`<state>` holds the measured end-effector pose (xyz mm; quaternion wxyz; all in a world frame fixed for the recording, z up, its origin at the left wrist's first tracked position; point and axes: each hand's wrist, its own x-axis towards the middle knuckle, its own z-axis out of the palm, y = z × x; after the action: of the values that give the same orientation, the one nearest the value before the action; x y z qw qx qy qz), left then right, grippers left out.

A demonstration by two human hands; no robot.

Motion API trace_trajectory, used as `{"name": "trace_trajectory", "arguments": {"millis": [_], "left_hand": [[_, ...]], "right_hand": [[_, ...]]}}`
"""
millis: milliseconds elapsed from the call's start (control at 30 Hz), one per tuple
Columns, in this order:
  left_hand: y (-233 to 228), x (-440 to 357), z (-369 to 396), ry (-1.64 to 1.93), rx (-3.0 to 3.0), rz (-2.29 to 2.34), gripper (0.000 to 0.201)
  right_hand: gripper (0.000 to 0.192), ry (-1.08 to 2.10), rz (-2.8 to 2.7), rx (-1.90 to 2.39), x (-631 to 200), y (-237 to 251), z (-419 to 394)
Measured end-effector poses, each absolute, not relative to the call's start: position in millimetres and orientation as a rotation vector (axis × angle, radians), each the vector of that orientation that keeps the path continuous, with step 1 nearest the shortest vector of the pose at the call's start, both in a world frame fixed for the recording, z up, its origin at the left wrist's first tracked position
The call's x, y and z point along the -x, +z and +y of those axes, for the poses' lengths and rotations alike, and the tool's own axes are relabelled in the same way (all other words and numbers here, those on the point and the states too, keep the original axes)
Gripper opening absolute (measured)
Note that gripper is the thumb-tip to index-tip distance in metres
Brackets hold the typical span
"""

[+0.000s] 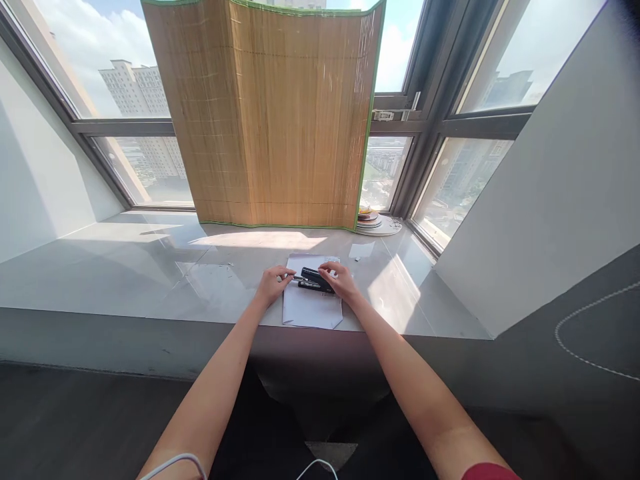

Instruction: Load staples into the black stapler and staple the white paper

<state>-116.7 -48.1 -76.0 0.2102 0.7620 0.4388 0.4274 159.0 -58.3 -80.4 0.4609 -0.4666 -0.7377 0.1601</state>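
Pale marks on the black stapler (313,287) are too small to read. It sits over white paper (313,311) on the glossy tiled sill (125,283). The left hand (271,285) pinches its slim tip, fingers closed; the right hand (342,283) curls at its other end, grip unclear. Behind stands a ribbed, green-edged mat (295,133).

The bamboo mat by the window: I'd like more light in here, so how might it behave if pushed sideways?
The bamboo mat would probably flex, since its face already bends in waves. Top to bottom it is likely stiffer, along its straight vertical slats. It might slip or topple, standing on a thin lower edge on the glossy sill.
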Motion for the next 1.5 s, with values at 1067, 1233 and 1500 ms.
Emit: {"name": "trace_trajectory", "arguments": {"millis": [1067,1233,1500], "left_hand": [[-72.4,119.8,-48.1,1.071,-1.933,1.268,0.032],[-73.4,120.9,-45.0,1.057,-1.951,1.259,0.033],[-66.8,116.7,-48.9,1.022,-1.952,1.224,0.03]], "right_hand": [[0.033,0.544,-2.087,0.925,-154.4,-75.1,-54.0],[0.035,0.568,-2.078,0.916,-156.0,-75.3,-52.9],[0.032,0.549,-2.079,0.914,-156.5,-76.5,-50.3]]}}
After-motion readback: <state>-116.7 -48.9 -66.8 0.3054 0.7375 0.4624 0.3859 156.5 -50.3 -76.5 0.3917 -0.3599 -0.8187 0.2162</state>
